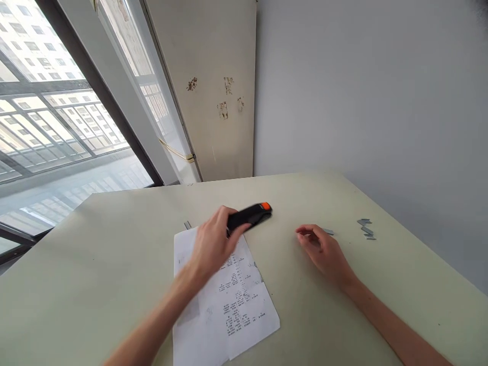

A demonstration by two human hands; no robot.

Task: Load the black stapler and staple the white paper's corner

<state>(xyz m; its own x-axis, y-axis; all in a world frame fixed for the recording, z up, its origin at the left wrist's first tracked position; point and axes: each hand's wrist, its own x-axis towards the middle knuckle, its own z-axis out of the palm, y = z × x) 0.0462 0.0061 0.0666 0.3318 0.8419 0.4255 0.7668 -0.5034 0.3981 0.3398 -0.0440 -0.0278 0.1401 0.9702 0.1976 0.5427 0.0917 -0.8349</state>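
Note:
My left hand [215,241] is closed around a black stapler [244,218] with an orange end. It holds the stapler above the top of the printed sheets [244,315], with the orange end pointing to the right. My right hand [324,256] rests low over the table, right of the papers. Its thumb and fingertips come together in a pinch, and anything between them is too small to make out. Just behind that hand lies a grey staple strip [328,232], partly covered by the fingers.
Several more staple strips [367,230] lie in a loose group at the right of the pale table [114,284]. A small strip [187,224] sits by the papers' top left corner. A grey wall [362,101] borders the table; a window [57,117] is at left.

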